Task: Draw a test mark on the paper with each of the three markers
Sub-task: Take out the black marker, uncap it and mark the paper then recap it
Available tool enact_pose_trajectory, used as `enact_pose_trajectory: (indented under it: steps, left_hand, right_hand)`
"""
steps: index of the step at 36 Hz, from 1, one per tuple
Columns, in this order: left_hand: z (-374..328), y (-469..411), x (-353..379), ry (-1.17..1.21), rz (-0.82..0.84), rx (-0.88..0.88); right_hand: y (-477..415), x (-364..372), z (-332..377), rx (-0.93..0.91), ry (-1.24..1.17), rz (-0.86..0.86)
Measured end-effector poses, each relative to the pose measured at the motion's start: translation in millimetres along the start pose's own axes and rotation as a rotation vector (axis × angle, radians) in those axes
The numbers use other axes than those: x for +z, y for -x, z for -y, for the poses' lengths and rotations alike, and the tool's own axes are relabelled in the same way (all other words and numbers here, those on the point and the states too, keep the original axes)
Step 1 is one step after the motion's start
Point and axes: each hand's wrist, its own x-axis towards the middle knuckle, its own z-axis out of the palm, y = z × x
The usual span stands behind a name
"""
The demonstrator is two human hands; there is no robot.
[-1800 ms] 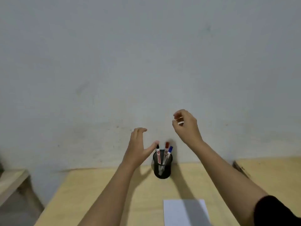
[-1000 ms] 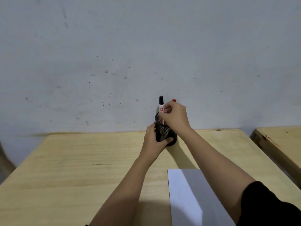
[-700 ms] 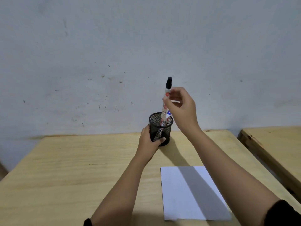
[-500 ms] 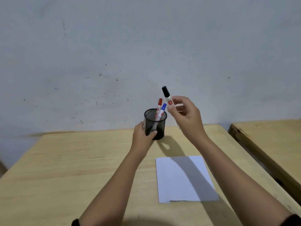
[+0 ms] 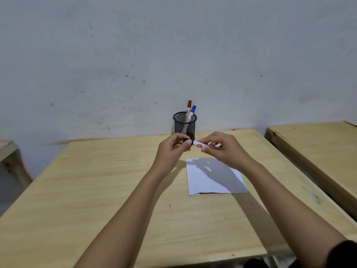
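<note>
A black-capped white marker (image 5: 199, 145) lies level between both hands above the wooden table (image 5: 96, 190). My right hand (image 5: 224, 149) grips its barrel. My left hand (image 5: 173, 148) pinches its black cap end, which the fingers mostly hide. A red-capped marker (image 5: 188, 108) and a blue-capped marker (image 5: 192, 113) stand in a black mesh cup (image 5: 184, 125) at the table's far edge. A white sheet of paper (image 5: 212, 178) lies flat just below my right hand, with the hands' shadow across it.
A grey wall rises right behind the cup. A second wooden table (image 5: 318, 149) stands to the right across a narrow gap. A corner of another wooden surface (image 5: 6, 149) shows at the far left.
My right hand lifted the black marker out of the cup and brought it down in front. My left hand let go of the cup and took hold of the marker's cap end.
</note>
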Motion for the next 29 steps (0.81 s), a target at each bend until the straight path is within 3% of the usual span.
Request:
enact_pose_trajectory:
  steps: [7, 12, 15, 22, 29]
  left_hand:
    - [-1.7, 11.2, -13.7, 0.168, -0.113, -0.05]
    - [-3.7, 16.4, -12.6, 0.208, -0.116, -0.063]
    - [-10.1, 16.3, -4.3, 0.226, -0.085, -0.06]
    - [-12.9, 12.5, -0.8, 0.133, -0.041, -0.122]
    - [-5.4, 9.6, -12.2, 0.17, -0.028, -0.303]
  right_hand:
    - [11.8, -23.2, 2.8, 0.054, -0.216, -0.116]
    - [17.3, -12.3, 1.8, 0.152, -0.757, -0.296]
    - [17.5, 11.3, 6.9, 0.218, -0.99, -0.312]
    - [12.3, 40.5, 10.6, 0.225, -1.066, -0.264]
    - [8.7, 44.0, 4.5, 0.132, -0.851, -0.234]
